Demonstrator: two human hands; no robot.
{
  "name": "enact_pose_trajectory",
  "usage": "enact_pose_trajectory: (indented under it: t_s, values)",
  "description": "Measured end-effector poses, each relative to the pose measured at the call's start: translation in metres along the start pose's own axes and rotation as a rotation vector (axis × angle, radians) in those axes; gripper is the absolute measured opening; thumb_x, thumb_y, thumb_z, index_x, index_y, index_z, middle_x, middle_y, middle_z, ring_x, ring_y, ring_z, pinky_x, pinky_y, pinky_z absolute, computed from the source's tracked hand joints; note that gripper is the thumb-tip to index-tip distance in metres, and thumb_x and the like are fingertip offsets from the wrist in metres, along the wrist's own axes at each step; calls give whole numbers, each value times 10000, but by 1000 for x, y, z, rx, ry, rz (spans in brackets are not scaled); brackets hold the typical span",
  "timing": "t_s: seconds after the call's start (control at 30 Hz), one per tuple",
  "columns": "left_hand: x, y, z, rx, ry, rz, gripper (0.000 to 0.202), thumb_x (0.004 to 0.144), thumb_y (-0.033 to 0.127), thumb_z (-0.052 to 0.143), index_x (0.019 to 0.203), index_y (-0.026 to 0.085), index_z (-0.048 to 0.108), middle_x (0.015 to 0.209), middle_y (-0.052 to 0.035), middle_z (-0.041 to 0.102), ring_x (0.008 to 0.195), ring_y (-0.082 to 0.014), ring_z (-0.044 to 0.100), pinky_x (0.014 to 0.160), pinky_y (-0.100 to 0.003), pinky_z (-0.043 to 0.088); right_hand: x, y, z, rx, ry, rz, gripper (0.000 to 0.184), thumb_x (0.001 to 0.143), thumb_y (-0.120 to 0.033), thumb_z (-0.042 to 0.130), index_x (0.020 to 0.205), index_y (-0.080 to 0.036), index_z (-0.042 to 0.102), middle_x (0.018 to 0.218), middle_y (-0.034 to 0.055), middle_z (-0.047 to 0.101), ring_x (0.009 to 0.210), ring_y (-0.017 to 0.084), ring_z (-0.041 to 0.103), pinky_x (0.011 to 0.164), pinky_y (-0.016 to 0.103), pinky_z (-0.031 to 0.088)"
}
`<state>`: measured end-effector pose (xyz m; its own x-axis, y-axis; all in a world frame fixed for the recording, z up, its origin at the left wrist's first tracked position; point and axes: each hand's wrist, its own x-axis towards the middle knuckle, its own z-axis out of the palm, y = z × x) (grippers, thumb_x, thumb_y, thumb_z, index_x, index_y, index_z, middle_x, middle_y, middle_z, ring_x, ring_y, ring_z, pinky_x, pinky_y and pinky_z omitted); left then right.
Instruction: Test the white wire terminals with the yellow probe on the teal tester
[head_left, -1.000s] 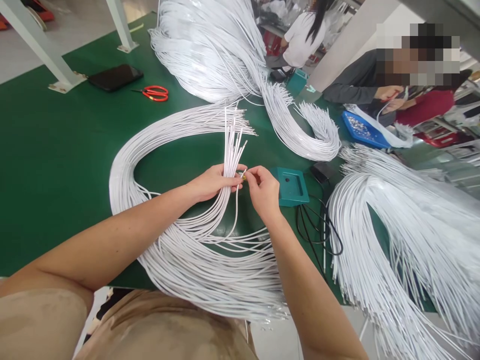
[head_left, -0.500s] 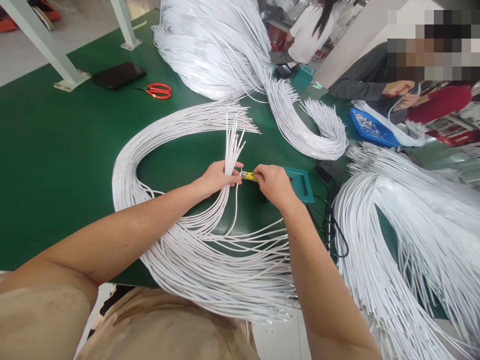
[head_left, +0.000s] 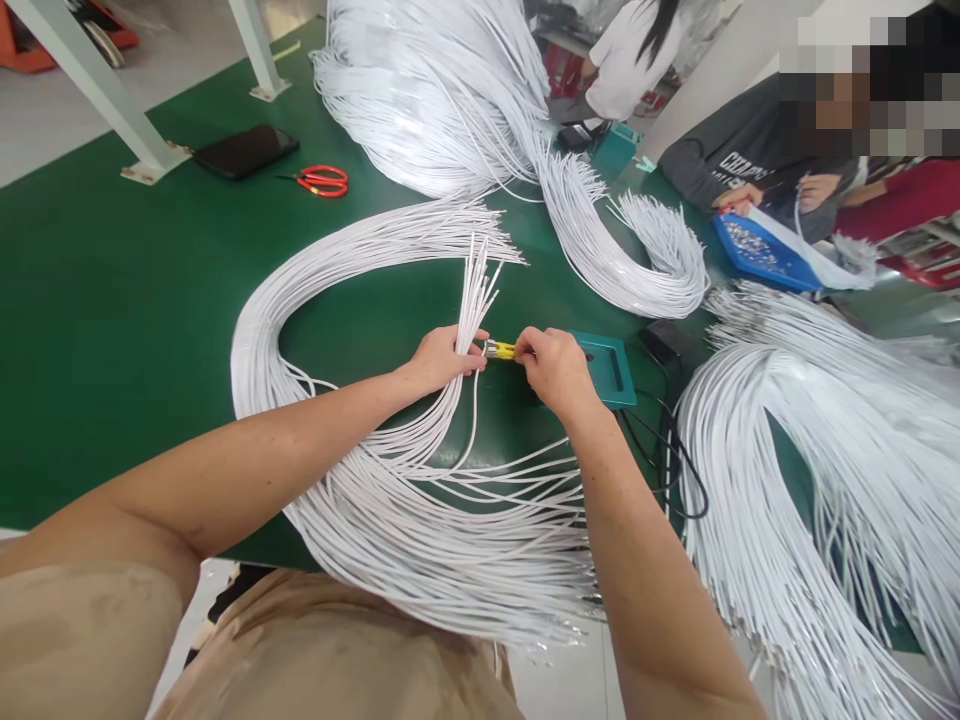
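My left hand (head_left: pixel 442 358) is closed around a bunch of thin white cables (head_left: pixel 469 300) whose cut ends fan upward above the fingers. The rest of that bundle (head_left: pixel 420 540) loops across the green table toward me. My right hand (head_left: pixel 553 368) is closed on a small yellow piece with a metal tip (head_left: pixel 499 350), held against the end of one cable beside my left thumb. A teal block (head_left: pixel 611 368) lies just right of my right hand.
Large heaps of white cable lie at the back (head_left: pixel 442 90) and at the right (head_left: pixel 817 470). Red scissors (head_left: pixel 324 181) and a black phone (head_left: pixel 246 151) rest at the far left. A black cord (head_left: pixel 675 470) trails from the block. People work across the table by a blue tray (head_left: pixel 742 250).
A yellow piece has appeared in my right hand's pinch and now sits against a cable end. Both hands stay close together; the view has shifted slightly.
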<state>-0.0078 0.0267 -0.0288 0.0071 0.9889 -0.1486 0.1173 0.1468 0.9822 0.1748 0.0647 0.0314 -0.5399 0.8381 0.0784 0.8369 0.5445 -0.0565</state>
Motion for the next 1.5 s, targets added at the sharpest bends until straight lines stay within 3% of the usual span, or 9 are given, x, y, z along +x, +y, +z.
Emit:
enact_pose_trajectory:
  t_s: [0.23, 0.37, 0.53, 0.63, 0.77, 1.03, 1.23, 1.33, 1.5]
  values:
    - [-2, 5, -1, -67, -18, -28, 471, 611, 167, 725, 1077, 132, 662, 732, -29, 701, 553, -120, 582, 627, -284, 500, -9, 11, 1, -2, 212, 132, 246, 891, -239, 488, 1081, -166, 626, 1148, 143, 656, 1127, 291, 528, 1034, 509, 260]
    - [-3, 11, -3, -77, -26, -42, 462, 589, 137, 730, 1046, 125, 668, 715, -30, 698, 555, -121, 580, 640, -292, 497, -14, 21, 12, -65, 257, 299, 377, 928, -247, 412, 1265, -135, 540, 1384, 191, 502, 1305, 343, 393, 1048, 582, 218]
    - [-9, 16, -8, -123, 5, -52, 485, 593, 150, 739, 1070, 124, 655, 802, -37, 683, 594, -113, 580, 655, -289, 491, -19, -6, -3, -24, 245, 203, 366, 903, -237, 473, 1239, -118, 559, 1343, 199, 533, 1226, 324, 461, 1016, 504, 307]
    - [-14, 18, -10, -243, 2, 24, 466, 601, 176, 752, 1053, 141, 646, 1013, -60, 666, 684, -106, 598, 662, -265, 483, -31, -44, -17, 112, 101, -85, 266, 935, -236, 425, 1089, -168, 631, 1080, 112, 677, 1003, 228, 564, 872, 344, 411]
    - [-20, 22, -11, -372, -79, 60, 519, 626, 201, 766, 1116, 155, 602, 976, -47, 670, 716, -109, 607, 633, -233, 451, -56, -89, -17, -11, -156, -388, 220, 887, -132, 435, 845, -156, 651, 848, 108, 687, 881, 232, 558, 750, 341, 395]
    - [-28, 36, -9, -477, -181, -107, 321, 729, 367, 728, 958, 145, 697, 887, -45, 678, 775, -116, 608, 763, -254, 475, -74, -97, -32, 128, -570, -161, 118, 800, -157, 565, 746, -164, 670, 660, 101, 681, 609, 209, 619, 532, 293, 382]
    - [-32, 42, -9, -437, -167, -122, 382, 681, 369, 771, 993, 162, 698, 777, -20, 668, 691, -107, 591, 671, -230, 470, -25, -56, -68, 419, -313, 92, 281, 810, -186, 562, 530, -204, 568, 523, 16, 605, 501, 137, 547, 537, 267, 376]
    - [-34, 44, -8, -444, -166, -107, 374, 675, 348, 782, 983, 157, 688, 758, -18, 670, 716, -115, 617, 708, -241, 485, -6, -49, -66, 547, -49, 324, 183, 825, -260, 551, 662, -214, 620, 604, 13, 641, 566, 148, 570, 554, 273, 383]
    - [-34, 46, -5, -444, -143, -35, 355, 650, 316, 798, 929, 155, 650, 785, -7, 667, 729, -127, 640, 749, -276, 496, 3, -54, -46, 954, 183, 382, 97, 750, -303, 612, 728, -211, 636, 625, -19, 638, 543, 122, 560, 557, 255, 439]
